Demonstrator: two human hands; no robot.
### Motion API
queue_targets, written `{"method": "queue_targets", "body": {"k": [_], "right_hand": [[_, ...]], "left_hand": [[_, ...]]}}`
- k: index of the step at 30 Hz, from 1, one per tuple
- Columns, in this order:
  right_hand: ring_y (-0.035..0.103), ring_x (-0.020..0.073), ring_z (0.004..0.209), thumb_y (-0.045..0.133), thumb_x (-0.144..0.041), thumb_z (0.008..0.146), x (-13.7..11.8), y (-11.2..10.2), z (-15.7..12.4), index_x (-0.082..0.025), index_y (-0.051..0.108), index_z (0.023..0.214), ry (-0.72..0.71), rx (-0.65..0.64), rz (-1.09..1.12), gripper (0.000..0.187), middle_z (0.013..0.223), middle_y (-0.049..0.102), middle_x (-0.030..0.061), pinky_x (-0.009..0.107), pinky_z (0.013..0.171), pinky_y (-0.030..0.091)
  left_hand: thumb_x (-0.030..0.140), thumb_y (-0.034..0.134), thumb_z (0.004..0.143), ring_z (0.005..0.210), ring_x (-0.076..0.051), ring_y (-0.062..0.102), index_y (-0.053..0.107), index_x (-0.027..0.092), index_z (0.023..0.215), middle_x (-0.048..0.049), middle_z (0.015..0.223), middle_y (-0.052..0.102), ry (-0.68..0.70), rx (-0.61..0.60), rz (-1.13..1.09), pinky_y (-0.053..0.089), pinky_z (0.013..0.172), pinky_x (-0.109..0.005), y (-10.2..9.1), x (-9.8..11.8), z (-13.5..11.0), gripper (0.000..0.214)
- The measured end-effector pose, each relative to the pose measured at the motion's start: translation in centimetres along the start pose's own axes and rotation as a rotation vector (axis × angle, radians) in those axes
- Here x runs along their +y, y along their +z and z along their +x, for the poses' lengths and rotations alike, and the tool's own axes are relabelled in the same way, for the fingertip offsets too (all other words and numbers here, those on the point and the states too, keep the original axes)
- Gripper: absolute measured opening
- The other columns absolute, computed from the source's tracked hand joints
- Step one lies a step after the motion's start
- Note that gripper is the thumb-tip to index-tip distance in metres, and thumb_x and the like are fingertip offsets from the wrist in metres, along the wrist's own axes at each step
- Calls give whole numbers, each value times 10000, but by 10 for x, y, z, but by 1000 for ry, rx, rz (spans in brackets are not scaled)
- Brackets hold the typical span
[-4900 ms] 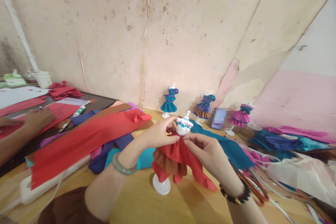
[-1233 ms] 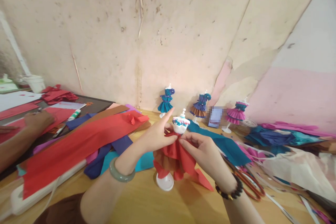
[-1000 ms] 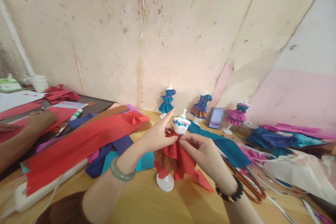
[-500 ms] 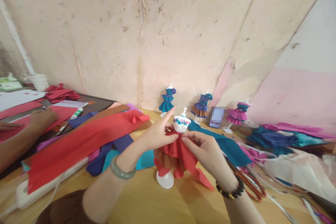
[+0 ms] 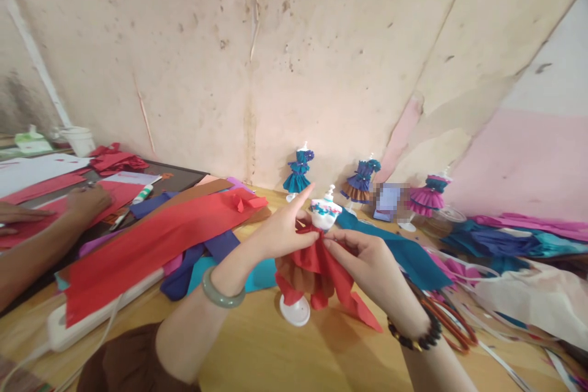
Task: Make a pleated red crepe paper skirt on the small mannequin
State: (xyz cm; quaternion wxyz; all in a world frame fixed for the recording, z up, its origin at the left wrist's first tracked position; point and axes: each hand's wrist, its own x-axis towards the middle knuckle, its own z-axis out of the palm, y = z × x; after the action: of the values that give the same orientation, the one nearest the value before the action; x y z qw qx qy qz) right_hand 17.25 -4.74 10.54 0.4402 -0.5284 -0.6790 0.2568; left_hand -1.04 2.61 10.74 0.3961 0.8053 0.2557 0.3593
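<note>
A small white mannequin (image 5: pixel 325 214) on a round white base (image 5: pixel 295 311) leans a little in front of me. Its chest carries smears of blue and pink, and a brown ruffled skirt layer (image 5: pixel 305 278) hangs below. Red fabric (image 5: pixel 337 272) is gathered over the brown layer, with a loose pointed end trailing to the right. My left hand (image 5: pixel 287 229) closes round the waist from the left, thumb on the red fabric, index finger stretched up. On the other side my right hand (image 5: pixel 358 251) pinches the gathered red fabric at the waist between thumb and fingers.
Three dressed mannequins (image 5: pixel 297 174) stand by the wall near a phone (image 5: pixel 387 202). Red fabric strips (image 5: pixel 156 245) cover a power strip (image 5: pixel 68 326) on the left. A co-worker's hands (image 5: pixel 89 203) rest on red sheets. Brown-handled scissors (image 5: pixel 452 324) and fabric piles lie right.
The whole view has shifted slightly, so things sit a little further right. Both hands keep their hold at the waist, with hardly any movement against the mannequin.
</note>
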Motion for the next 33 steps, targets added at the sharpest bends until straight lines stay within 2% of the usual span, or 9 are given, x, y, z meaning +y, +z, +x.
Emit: {"method": "queue_targets", "body": {"k": [8,16,21,26,33], "right_hand": [[686,256,846,605,-465,858,7,1,3,-196,761,920,-6,-9,50,317,909,764,79,341,747,504],[675,250,851,627,-511,853,10,0,4,-188,735,924,7,-27,111,348,923,753,93,323,704,491],[653,223,735,647,-526,823,9,0,4,-181,700,915,53,28,123,361,847,754,89,301,611,460],[660,229,779,627,-517,837,7,0,4,-185,715,902,43,11,93,349,877,755,85,302,637,464],[658,236,800,580,-481,869,6,-1,3,-189,743,900,11,-22,42,336,857,740,75,305,642,456]], "left_hand": [[153,614,821,933,-207,671,62,264,1588,-46,1060,725,36,10,-22,517,862,-374,1,-4,1,952],[136,632,808,953,-221,676,114,288,1584,-66,1109,711,45,48,-12,522,864,-378,1,-6,0,945],[175,636,827,924,-211,678,97,288,1585,-64,1105,713,45,49,-10,526,827,-357,1,-7,1,937],[184,636,836,981,-218,674,81,274,1589,-68,1122,710,42,46,-18,518,890,-375,1,-6,1,940],[197,631,844,961,-212,670,78,296,1586,-34,1068,717,38,37,16,516,895,-380,0,-4,1,930]]}}
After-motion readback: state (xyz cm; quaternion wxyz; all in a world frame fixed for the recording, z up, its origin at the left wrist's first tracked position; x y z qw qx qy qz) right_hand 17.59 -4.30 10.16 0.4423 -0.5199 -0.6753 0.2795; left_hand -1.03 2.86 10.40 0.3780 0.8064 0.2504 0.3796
